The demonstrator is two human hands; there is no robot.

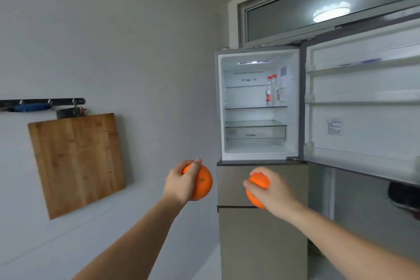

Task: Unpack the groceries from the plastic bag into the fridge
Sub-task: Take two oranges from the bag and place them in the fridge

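A: Hands first. Pose?

B: Both forearms reach forward and up from the bottom edge, toward the fridge (pixel 259 107). Left hand (pixel 179 183) is left of the fridge's lower drawers, back of the hand to the camera, fingers curled over the top of the left orange (pixel 203 183). Grip clenched round the fruit.

A: Right side?

B: Right hand (pixel 273 190) is in front of the fridge's drawer fronts, below the open compartment. Fingers wrapped over the right orange (pixel 256 193) from above, thumb at its left side. Grip also grasping. Slight motion blur here.

A: Orientation of the fruit?

B: Both round, so no long axis to note. Left orange shows a small green stem mark facing the camera and a little right. On the right orange I cannot tell; the hand covers most of it.

A: Where do they sit relative to the fridge?

B: Both in the air, outside it, lower than the compartment's floor. Neither touches the fridge.

A: Fridge state?

B: Fridge door (pixel 363 107) swung open to the right, interior light on. Two bottles (pixel 272 91) with red caps stand upright on a shelf inside. Left of the fridge, a wooden cutting board (pixel 77 163) hangs on the wall.
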